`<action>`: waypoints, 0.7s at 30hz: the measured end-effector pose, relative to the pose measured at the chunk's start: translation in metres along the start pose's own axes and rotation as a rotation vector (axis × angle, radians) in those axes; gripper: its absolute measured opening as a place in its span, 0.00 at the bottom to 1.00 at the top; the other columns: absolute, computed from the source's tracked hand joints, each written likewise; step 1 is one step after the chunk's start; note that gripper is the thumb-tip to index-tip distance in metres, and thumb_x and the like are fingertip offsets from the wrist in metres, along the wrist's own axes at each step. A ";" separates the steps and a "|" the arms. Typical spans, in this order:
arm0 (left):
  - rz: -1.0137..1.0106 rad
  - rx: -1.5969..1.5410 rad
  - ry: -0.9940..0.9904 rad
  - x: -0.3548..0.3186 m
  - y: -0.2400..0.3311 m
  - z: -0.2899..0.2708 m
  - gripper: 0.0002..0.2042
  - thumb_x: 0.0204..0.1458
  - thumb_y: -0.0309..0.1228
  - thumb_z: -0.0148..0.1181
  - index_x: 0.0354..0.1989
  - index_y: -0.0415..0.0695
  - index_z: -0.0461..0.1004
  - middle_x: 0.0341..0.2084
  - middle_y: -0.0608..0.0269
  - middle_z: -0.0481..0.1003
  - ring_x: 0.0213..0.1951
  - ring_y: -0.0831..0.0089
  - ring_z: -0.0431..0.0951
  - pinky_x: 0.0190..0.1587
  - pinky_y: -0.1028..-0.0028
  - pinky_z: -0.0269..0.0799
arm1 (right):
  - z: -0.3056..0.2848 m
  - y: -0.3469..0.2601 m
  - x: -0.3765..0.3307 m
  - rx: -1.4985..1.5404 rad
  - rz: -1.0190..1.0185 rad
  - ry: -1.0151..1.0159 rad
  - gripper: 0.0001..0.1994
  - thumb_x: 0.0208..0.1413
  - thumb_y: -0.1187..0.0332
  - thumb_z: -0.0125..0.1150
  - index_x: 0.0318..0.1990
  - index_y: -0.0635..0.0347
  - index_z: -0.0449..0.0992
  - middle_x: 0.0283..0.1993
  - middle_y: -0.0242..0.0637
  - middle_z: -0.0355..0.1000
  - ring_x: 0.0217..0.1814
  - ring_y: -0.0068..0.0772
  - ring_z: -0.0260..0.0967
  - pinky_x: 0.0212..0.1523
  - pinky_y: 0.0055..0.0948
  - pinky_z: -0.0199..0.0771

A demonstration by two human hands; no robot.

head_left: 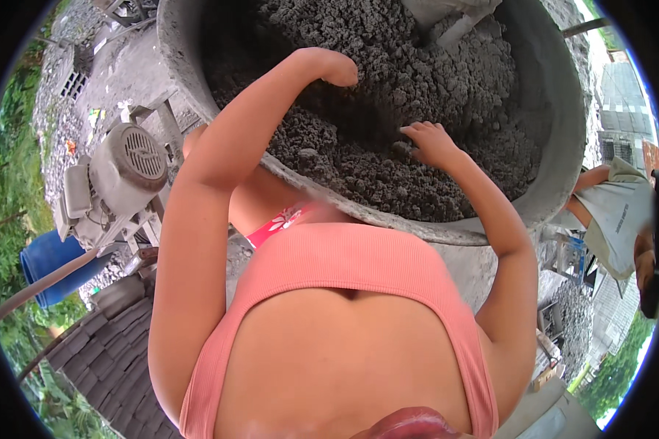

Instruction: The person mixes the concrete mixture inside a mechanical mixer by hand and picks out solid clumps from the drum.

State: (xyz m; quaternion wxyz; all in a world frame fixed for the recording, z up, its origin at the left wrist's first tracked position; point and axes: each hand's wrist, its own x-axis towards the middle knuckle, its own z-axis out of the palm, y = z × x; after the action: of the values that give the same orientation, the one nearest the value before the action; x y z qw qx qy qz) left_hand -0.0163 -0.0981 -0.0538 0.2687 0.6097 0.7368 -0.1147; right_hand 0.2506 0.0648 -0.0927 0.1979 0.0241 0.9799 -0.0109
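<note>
The mix (483,80), a grey, crumbly, damp-looking mass, lies in the pan (560,110), away from the body past the near rim (447,233). It is a loose spread with no clear long axis. A dark hollow (359,121) in it slants between the two hands, from beneath the left to the fingers of the right.

The right hand (433,143) is nearer the near rim; it is open, fingers stretched inward, with nothing visibly gripped. The left hand (337,69) reaches deeper into the pan, wrist bent; its fingers are hidden, so I cannot tell whether they are open or closed, or hold anything. Whether either hand touches the mix is unclear.

A grey paddle (458,22) stands in the mix toward the pan's far side. Outside the left rim is a motor (128,172), then a blue drum (55,267) and stacked blocks (117,358).

Beyond the right rim, another person's pale shirt (613,216) bears a small line of dark print; no other writing or brand can be made out.
</note>
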 end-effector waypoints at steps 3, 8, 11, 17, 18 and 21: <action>-0.029 -0.037 -0.017 -0.007 0.008 -0.005 0.20 0.63 0.41 0.42 0.57 0.47 0.72 0.56 0.59 0.73 0.57 0.58 0.72 0.58 0.60 0.67 | 0.024 -0.010 0.010 0.004 -0.167 -0.034 0.25 0.48 0.69 0.65 0.56 0.51 0.71 0.54 0.41 0.69 0.59 0.44 0.64 0.57 0.43 0.64; -0.103 -0.103 0.037 -0.017 0.004 -0.006 0.20 0.64 0.42 0.42 0.58 0.49 0.72 0.56 0.60 0.73 0.57 0.58 0.71 0.59 0.59 0.67 | 0.039 -0.021 0.014 -0.158 -0.145 -0.093 0.20 0.47 0.70 0.66 0.50 0.54 0.72 0.47 0.42 0.69 0.55 0.42 0.67 0.49 0.41 0.69; -0.095 -0.092 0.181 -0.017 -0.014 -0.013 0.20 0.63 0.42 0.42 0.58 0.49 0.72 0.55 0.60 0.74 0.57 0.59 0.72 0.59 0.60 0.67 | 0.026 -0.021 0.012 -0.247 -0.150 -0.122 0.18 0.46 0.71 0.66 0.47 0.55 0.73 0.44 0.40 0.71 0.51 0.41 0.70 0.49 0.40 0.69; -0.094 -0.029 0.261 -0.024 -0.034 -0.023 0.19 0.63 0.41 0.44 0.56 0.47 0.74 0.54 0.59 0.74 0.56 0.58 0.72 0.59 0.61 0.67 | 0.031 -0.015 0.022 -0.206 -0.123 -0.220 0.20 0.41 0.69 0.68 0.45 0.57 0.73 0.41 0.46 0.74 0.47 0.43 0.74 0.45 0.42 0.72; -0.174 -0.102 0.275 -0.026 -0.031 -0.023 0.19 0.62 0.41 0.44 0.54 0.46 0.74 0.53 0.57 0.75 0.55 0.57 0.73 0.58 0.61 0.67 | 0.025 -0.014 0.021 -0.214 -0.123 -0.207 0.20 0.41 0.69 0.68 0.45 0.57 0.73 0.41 0.46 0.74 0.47 0.43 0.74 0.45 0.42 0.72; -0.197 -0.156 0.421 -0.035 -0.045 -0.022 0.17 0.61 0.38 0.45 0.51 0.44 0.75 0.46 0.54 0.78 0.50 0.55 0.76 0.53 0.59 0.71 | -0.031 -0.019 0.014 0.218 -0.002 -0.137 0.21 0.39 0.69 0.65 0.46 0.59 0.73 0.44 0.48 0.74 0.50 0.53 0.71 0.48 0.46 0.72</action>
State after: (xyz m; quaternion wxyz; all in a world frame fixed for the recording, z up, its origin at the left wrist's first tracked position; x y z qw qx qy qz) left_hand -0.0613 -0.1266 -0.0245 0.1431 0.5229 0.8390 0.0465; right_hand 0.2249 0.0477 -0.0693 0.2604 0.0437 0.9571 -0.1192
